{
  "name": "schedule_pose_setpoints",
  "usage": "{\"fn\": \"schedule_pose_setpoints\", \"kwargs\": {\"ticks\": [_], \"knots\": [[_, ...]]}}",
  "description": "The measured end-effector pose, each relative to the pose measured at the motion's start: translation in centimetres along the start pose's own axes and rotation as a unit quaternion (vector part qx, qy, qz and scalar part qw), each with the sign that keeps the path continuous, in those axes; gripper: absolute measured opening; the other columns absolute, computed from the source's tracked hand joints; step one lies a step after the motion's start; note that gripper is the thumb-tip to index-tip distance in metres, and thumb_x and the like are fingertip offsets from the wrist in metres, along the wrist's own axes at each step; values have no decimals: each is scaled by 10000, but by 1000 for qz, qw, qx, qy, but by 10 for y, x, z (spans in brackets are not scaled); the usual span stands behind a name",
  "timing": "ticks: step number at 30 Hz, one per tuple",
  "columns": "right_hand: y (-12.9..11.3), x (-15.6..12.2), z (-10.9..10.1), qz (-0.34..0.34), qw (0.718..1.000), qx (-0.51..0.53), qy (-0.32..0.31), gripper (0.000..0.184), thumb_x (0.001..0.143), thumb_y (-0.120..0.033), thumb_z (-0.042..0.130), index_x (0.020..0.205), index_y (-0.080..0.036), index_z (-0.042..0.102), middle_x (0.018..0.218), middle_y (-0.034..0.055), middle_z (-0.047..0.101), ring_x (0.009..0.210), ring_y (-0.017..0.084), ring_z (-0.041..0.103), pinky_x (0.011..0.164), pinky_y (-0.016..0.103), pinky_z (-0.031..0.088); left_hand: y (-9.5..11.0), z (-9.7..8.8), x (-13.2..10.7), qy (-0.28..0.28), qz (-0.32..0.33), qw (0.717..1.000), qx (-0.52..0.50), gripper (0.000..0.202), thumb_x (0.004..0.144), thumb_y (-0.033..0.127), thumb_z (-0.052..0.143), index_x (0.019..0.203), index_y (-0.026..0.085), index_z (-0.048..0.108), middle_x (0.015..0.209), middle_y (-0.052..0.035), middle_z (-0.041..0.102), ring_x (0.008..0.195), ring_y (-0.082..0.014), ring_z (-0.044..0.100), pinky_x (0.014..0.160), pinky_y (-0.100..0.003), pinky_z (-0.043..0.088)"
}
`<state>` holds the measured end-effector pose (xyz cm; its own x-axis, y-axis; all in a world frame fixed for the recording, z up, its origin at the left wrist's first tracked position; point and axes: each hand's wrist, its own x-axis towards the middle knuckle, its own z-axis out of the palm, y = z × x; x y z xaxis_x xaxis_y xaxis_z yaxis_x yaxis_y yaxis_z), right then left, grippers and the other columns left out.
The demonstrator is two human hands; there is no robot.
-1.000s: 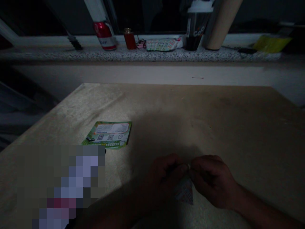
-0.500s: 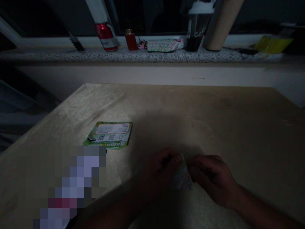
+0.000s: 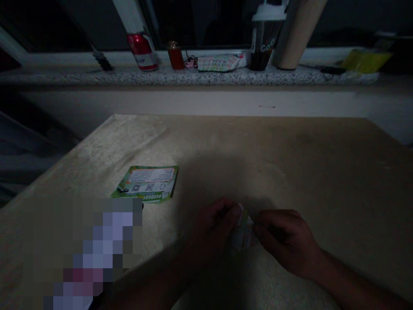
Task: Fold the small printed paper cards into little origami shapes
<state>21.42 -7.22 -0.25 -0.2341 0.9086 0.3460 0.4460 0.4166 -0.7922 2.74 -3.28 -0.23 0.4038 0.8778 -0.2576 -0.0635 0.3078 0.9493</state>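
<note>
My left hand [image 3: 214, 226] pinches the top corner of a small printed paper piece [image 3: 243, 234] between thumb and fingers. At the paper's right edge, the closed fingertips of my right hand [image 3: 287, 239] pinch it too. White with coloured print, the piece hangs tilted between the hands; dim light blurs its details, and its lower part fades into shadow. To the left, a flat green packet [image 3: 148, 184] with white text panels and square codes lies on the table [image 3: 206, 137].
A pixelated block [image 3: 106, 247] hides the lower left. Along the stone windowsill [image 3: 180, 78] stand a red can [image 3: 142, 51], a small red bottle [image 3: 176, 56], a crumpled wrapper [image 3: 219, 63], a lidded cup [image 3: 263, 43], a cardboard tube [image 3: 297, 38] and a yellow item [image 3: 366, 61].
My left hand has shifted slightly left with the paper piece, whose printed face now shows more. The right hand's fingertips have moved slightly left at its edge.
</note>
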Motion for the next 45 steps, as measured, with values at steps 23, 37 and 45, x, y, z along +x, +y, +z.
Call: {"fn": "schedule_pose_setpoints", "kwargs": {"ticks": [23, 37, 45], "knots": [[9, -1, -11, 140, 977, 61, 149, 225, 996, -296, 519, 855, -203, 667, 673, 7, 622, 568, 132, 576, 492, 236, 450, 1, -14, 3, -45, 8, 999, 15, 128, 872, 286, 659, 921, 173, 627, 776, 19, 593, 673, -108, 512, 615, -225, 409], [4, 10, -16, -133, 991, -31, 9, 134, 887, -64, 664, 969, -169, 675, 805, 52, 686, 793, 207, 642, 778, 425, 509, 5, -18, 8, -111, -115, 978, -131, 241, 797, 367, 746, 775, 130, 706, 599, 2, 605, 524, -105, 526, 535, -240, 398], [-1, 10, -13, -87, 996, 29, 18, 109, 894, -64, 650, 926, -160, 691, 759, 56, 663, 733, 192, 626, 678, 379, 491, 2, -21, 10, -115, -92, 985, -93, 299, 852, 403, 715, 726, 132, 704, 598, 1, 614, 526, -100, 526, 539, -234, 401]]}}
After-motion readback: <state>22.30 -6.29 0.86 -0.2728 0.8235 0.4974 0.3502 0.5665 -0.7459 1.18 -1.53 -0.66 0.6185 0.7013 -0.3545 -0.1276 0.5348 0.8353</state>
